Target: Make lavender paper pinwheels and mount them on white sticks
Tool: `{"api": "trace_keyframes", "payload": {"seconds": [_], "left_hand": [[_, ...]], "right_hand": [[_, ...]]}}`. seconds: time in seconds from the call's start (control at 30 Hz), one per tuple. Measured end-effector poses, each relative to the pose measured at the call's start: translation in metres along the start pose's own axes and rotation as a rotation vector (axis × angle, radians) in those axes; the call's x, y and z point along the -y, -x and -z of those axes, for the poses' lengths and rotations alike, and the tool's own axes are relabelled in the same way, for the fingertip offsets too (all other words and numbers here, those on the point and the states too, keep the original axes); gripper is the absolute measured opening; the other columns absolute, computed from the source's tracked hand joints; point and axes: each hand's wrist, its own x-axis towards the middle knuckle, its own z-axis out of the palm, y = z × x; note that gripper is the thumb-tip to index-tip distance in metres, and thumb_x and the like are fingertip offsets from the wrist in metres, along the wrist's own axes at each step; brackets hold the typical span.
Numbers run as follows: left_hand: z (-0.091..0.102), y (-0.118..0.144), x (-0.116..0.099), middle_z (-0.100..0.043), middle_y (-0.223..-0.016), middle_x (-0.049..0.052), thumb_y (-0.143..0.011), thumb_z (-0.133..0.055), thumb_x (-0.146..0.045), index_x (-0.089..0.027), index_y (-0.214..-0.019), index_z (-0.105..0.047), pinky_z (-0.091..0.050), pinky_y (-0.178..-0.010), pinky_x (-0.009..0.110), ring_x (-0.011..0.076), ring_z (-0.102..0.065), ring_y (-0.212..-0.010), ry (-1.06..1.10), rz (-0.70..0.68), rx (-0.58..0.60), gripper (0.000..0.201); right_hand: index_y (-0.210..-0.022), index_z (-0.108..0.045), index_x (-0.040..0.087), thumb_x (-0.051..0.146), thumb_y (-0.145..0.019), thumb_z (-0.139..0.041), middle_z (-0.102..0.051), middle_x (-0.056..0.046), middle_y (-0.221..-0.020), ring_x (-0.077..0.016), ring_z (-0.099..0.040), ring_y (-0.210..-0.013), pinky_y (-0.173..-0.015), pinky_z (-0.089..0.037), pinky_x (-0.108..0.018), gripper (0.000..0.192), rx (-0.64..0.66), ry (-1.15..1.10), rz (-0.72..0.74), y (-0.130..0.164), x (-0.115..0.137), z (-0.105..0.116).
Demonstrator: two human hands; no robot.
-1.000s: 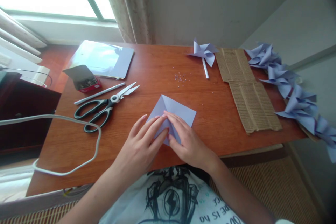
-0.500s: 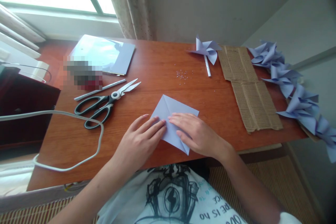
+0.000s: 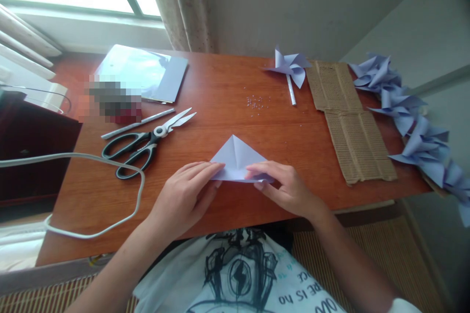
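Fingers of the left hand and right hand pinched the near corners of a folded lilac paper at lower centre of the wooden surface. Scissors lay to the left, a paper pinwheel at upper right beside corrugated cardboard.

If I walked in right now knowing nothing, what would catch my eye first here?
Likely the lilac folded paper at the near middle of the reddish wooden table, shaped as a triangle, with the left hand and right hand pinching its lower corners. Next, the row of finished paper pinwheels along the right edge, and black-handled scissors to the left.
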Motion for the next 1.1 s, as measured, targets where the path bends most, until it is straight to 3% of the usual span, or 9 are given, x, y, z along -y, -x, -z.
{"api": "trace_keyframes", "payload": {"seconds": [0.1, 0.23, 0.37, 0.5, 0.67, 0.77, 0.87, 0.97, 1.1], "left_hand": [[-0.003, -0.002, -0.006, -0.073, -0.124, 0.013, -0.097, -0.055, -0.024, -0.015, -0.140, -0.052, -0.056, -0.093, 0.040, 0.0257, -0.071, -0.108, -0.043, 0.035, -0.025, 0.044], [-0.006, -0.007, -0.021, -0.062, -0.142, 0.018, -0.095, -0.058, -0.025, -0.013, -0.151, -0.040, -0.053, -0.101, 0.043, 0.0296, -0.065, -0.121, -0.145, 0.027, -0.061, 0.060], [-0.007, -0.009, -0.044, -0.045, -0.157, 0.023, -0.091, -0.061, -0.019, -0.009, -0.148, -0.045, -0.041, -0.115, 0.049, 0.0356, -0.047, -0.142, -0.260, -0.063, -0.128, 0.060], [-0.016, -0.008, -0.059, -0.045, -0.157, 0.022, -0.093, -0.058, -0.022, -0.003, -0.146, -0.047, -0.030, -0.123, 0.052, 0.0368, -0.038, -0.148, -0.291, -0.112, -0.042, 0.057], [-0.030, -0.008, -0.056, -0.040, -0.161, 0.021, -0.099, -0.050, -0.032, -0.002, -0.153, -0.039, -0.026, -0.123, 0.054, 0.0373, -0.036, -0.150, -0.299, -0.039, 0.072, 0.063], [-0.032, -0.009, -0.051, -0.038, -0.161, 0.021, -0.100, -0.048, -0.035, -0.003, -0.152, -0.041, -0.026, -0.122, 0.057, 0.0381, -0.036, -0.150, -0.308, -0.013, 0.094, 0.061], [-0.032, -0.010, -0.049, -0.037, -0.162, 0.021, -0.100, -0.047, -0.037, -0.005, -0.150, -0.046, -0.026, -0.122, 0.058, 0.0388, -0.036, -0.149, -0.310, -0.003, 0.102, 0.059], [-0.033, -0.013, -0.049, -0.038, -0.161, 0.021, -0.100, -0.048, -0.038, -0.005, -0.149, -0.047, -0.024, -0.123, 0.059, 0.0386, -0.036, -0.150, -0.309, 0.002, 0.098, 0.059], [-0.037, -0.016, -0.048, -0.039, -0.161, 0.021, -0.100, -0.049, -0.042, -0.005, -0.150, -0.046, -0.018, -0.124, 0.062, 0.0387, -0.035, -0.149, -0.304, -0.013, 0.101, 0.062]], "right_hand": [[-0.120, -0.069, 0.025, 0.030, -0.096, -0.063, -0.079, -0.004, -0.112, -0.0216, -0.074, -0.099, -0.089, -0.057, -0.032, 0.026, -0.135, -0.015, -0.129, -0.005, 0.003, -0.007], [-0.126, -0.066, 0.023, 0.030, -0.092, -0.066, -0.077, -0.007, -0.120, -0.0249, -0.074, -0.105, -0.089, -0.058, -0.035, 0.035, -0.220, -0.004, -0.248, -0.015, 0.006, -0.011], [-0.132, -0.063, 0.022, 0.029, -0.091, -0.064, -0.074, -0.009, -0.127, -0.0275, -0.073, -0.108, -0.093, -0.057, -0.040, 0.041, -0.192, 0.095, -0.271, -0.028, 0.013, -0.010], [-0.131, -0.065, 0.017, 0.029, -0.091, -0.062, -0.077, -0.014, -0.116, -0.0326, -0.075, -0.100, -0.086, -0.059, -0.045, 0.042, -0.116, 0.227, -0.305, -0.041, 0.018, -0.009], [-0.126, -0.067, 0.017, 0.021, -0.087, -0.062, -0.075, -0.014, -0.120, -0.0320, -0.072, -0.106, -0.094, -0.056, -0.046, 0.040, -0.094, 0.306, -0.262, -0.050, 0.015, -0.004], [-0.117, -0.069, 0.018, 0.019, -0.088, -0.061, -0.076, -0.010, -0.109, -0.0259, -0.072, -0.097, -0.089, -0.057, -0.040, 0.030, -0.204, 0.280, -0.182, -0.054, 0.011, 0.001], [-0.113, -0.069, 0.017, 0.020, -0.088, -0.062, -0.075, -0.010, -0.105, -0.0262, -0.069, -0.098, -0.092, -0.055, -0.041, 0.026, -0.288, 0.354, -0.148, -0.060, 0.005, 0.005], [-0.117, -0.068, 0.015, 0.023, -0.087, -0.065, -0.074, -0.012, -0.106, -0.0272, -0.068, -0.100, -0.092, -0.054, -0.041, 0.031, -0.225, 0.414, -0.198, -0.067, -0.001, 0.004], [-0.117, -0.069, 0.017, 0.027, -0.088, -0.064, -0.075, -0.007, -0.096, -0.0230, -0.068, -0.087, -0.084, -0.053, -0.037, 0.031, -0.174, 0.415, -0.312, -0.080, -0.002, 0.000]]}}
